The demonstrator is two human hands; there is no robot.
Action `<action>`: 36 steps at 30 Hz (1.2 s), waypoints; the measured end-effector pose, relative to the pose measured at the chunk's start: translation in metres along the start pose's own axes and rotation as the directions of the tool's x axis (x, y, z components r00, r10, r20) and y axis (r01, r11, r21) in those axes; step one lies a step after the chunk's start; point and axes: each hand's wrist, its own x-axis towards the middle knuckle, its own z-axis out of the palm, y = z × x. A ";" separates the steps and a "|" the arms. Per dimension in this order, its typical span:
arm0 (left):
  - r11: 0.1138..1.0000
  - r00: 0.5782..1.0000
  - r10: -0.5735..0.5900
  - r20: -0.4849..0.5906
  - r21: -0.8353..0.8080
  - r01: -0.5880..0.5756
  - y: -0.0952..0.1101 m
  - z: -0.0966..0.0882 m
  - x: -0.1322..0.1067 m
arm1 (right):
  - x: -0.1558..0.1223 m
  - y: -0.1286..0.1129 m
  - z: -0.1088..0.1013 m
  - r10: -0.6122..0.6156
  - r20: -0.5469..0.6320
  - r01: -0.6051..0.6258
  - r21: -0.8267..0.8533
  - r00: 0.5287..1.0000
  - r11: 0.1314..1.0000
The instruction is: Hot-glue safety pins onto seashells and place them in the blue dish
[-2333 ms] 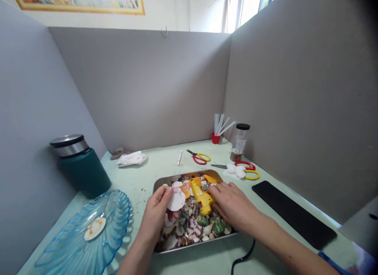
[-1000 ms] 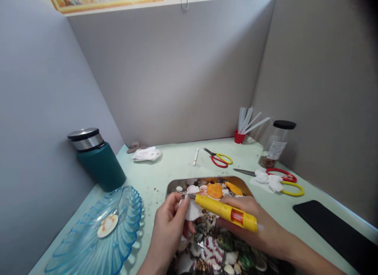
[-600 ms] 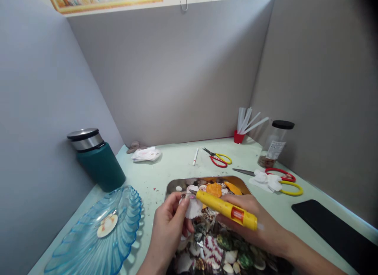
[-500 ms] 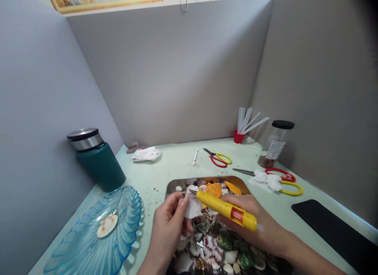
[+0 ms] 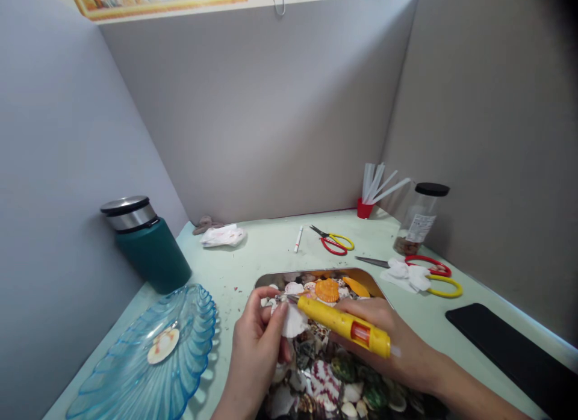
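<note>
My left hand (image 5: 259,342) pinches a white scallop shell (image 5: 293,321) above a metal tray (image 5: 271,277) heaped with several coloured shells. My right hand (image 5: 383,336) grips a yellow glue gun (image 5: 343,327), held level with its metal nozzle pointing left and touching the top edge of the white shell. The gun's cord is out of view. An orange shell (image 5: 327,289) lies in the tray just behind the gun.
A blue shell-shaped glass dish (image 5: 135,372) holding one pale shell sits at the left, a green flask (image 5: 144,245) behind it. Two pairs of red-and-yellow scissors (image 5: 336,242), glue sticks in a red cup (image 5: 365,208), a jar (image 5: 419,218) and a black phone (image 5: 510,354) lie right.
My right hand lifted the glue gun out of the tray and brought its nozzle to the shell in my left hand. Over the last half second both hands have barely shifted.
</note>
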 end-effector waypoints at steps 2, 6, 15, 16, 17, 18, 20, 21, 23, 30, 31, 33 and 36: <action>1.000 1.000 -0.002 0.027 -0.003 0.002 0.000 0.000 0.000 | 0.000 0.001 0.001 -0.028 -0.012 0.028 -0.010 1.000 1.000; 1.000 0.999 0.016 0.049 -0.004 -0.016 -0.002 0.000 0.001 | 0.000 0.004 0.002 -0.127 -0.040 0.126 -0.032 0.991 0.992; 0.999 0.999 0.014 0.034 -0.034 -0.013 -0.005 0.000 0.002 | 0.001 0.008 0.004 -0.182 -0.076 0.176 -0.071 0.980 0.982; 0.999 0.999 0.016 0.035 -0.038 -0.014 -0.006 0.000 0.002 | 0.001 0.008 0.004 -0.182 -0.072 0.176 -0.074 0.981 0.982; 0.999 0.999 0.018 0.034 -0.044 -0.016 -0.007 0.000 0.002 | 0.001 0.008 0.004 -0.182 -0.066 0.177 -0.075 0.981 0.981; 0.999 0.999 0.020 0.032 -0.051 -0.018 -0.008 0.000 0.003 | 0.001 0.008 0.004 -0.182 -0.063 0.178 -0.075 0.981 0.981; 0.997 0.999 0.024 0.024 -0.070 -0.022 -0.008 0.000 0.003 | 0.000 0.008 0.004 -0.179 -0.071 0.174 -0.073 0.981 0.982; 0.997 0.999 0.028 0.017 -0.078 -0.027 -0.008 0.000 0.003 | 0.000 0.008 0.004 -0.178 -0.074 0.173 -0.070 0.981 0.983; 0.996 1.000 0.028 0.008 -0.091 -0.028 -0.008 0.000 0.003 | 0.000 0.008 0.004 -0.176 -0.079 0.171 -0.065 0.981 0.983; 0.998 0.999 0.031 0.007 -0.058 -0.030 -0.009 -0.001 0.003 | 0.000 0.007 0.004 -0.185 -0.091 0.178 -0.073 0.979 0.981; 0.998 0.999 0.029 0.013 -0.058 -0.028 -0.009 -0.001 0.003 | 0.000 0.006 0.004 -0.182 -0.094 0.175 -0.079 0.979 0.981; 0.998 1.000 0.019 0.024 -0.064 -0.017 -0.008 -0.001 0.003 | 0.001 0.005 0.004 -0.191 -0.099 0.182 -0.090 0.977 0.979; 0.998 0.999 -0.002 0.034 -0.055 0.003 -0.006 -0.001 0.002 | 0.001 0.005 0.005 -0.207 -0.111 0.196 -0.103 0.972 0.975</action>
